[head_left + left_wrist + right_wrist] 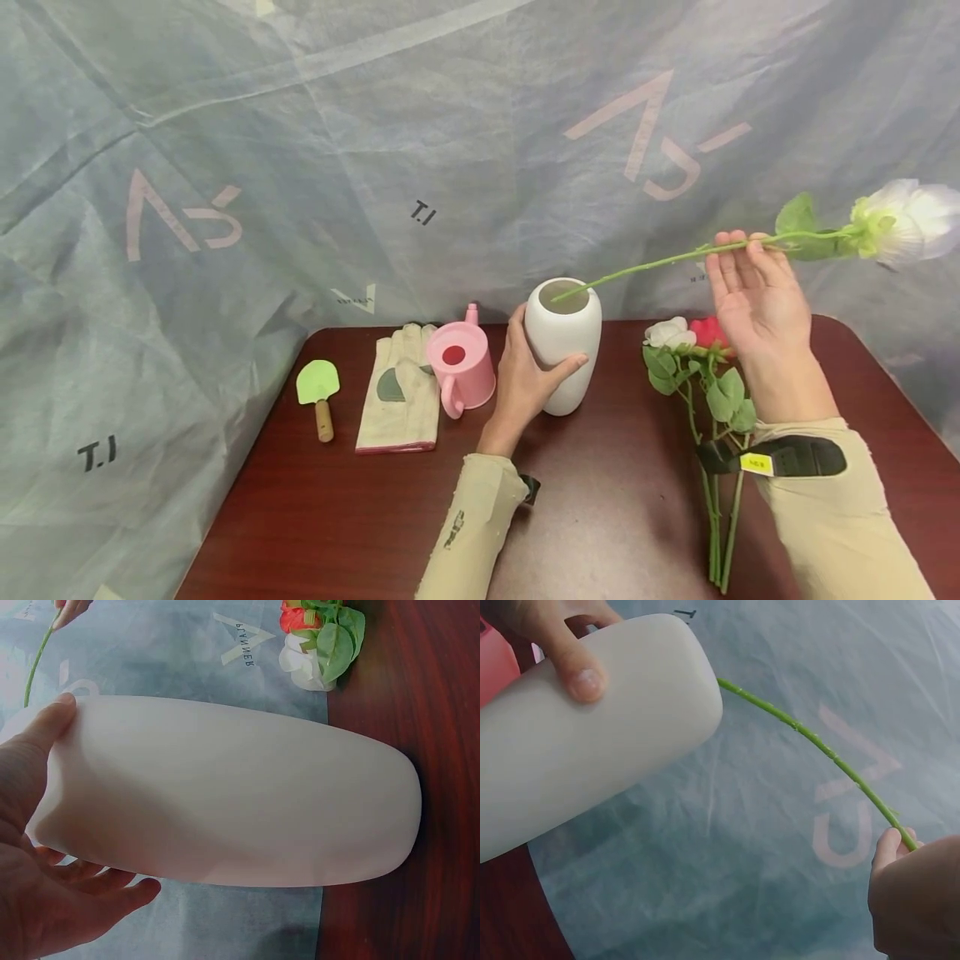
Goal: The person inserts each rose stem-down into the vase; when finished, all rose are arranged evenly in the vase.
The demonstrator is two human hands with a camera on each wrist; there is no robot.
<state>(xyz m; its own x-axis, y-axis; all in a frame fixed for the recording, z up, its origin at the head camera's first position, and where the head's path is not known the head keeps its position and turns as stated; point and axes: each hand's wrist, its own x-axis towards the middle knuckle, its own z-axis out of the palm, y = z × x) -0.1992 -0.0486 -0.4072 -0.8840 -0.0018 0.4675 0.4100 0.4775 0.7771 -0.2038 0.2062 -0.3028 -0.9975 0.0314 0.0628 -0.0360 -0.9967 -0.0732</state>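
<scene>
A white vase (564,350) stands upright on the table, its mouth facing up. My left hand (525,375) grips it from the left, thumb across the near side and fingers round the far side. The left wrist view shows the same vase (225,791) lying across the picture. Between thumb and fingertips, my right hand (761,304) pinches the green stem (660,261) of a white flower (903,221). The stem slants down leftward, with its lower end inside the vase's mouth. In the right wrist view the stem (810,735) bends from the rim to the fingers.
Left of the vase stand a pink watering can (463,362), folded work gloves (399,400) and a small green trowel (318,387) with a wooden handle. White and red flowers (671,333) lie on the table (600,517) under the right forearm. Grey sheeting (337,167) hangs behind.
</scene>
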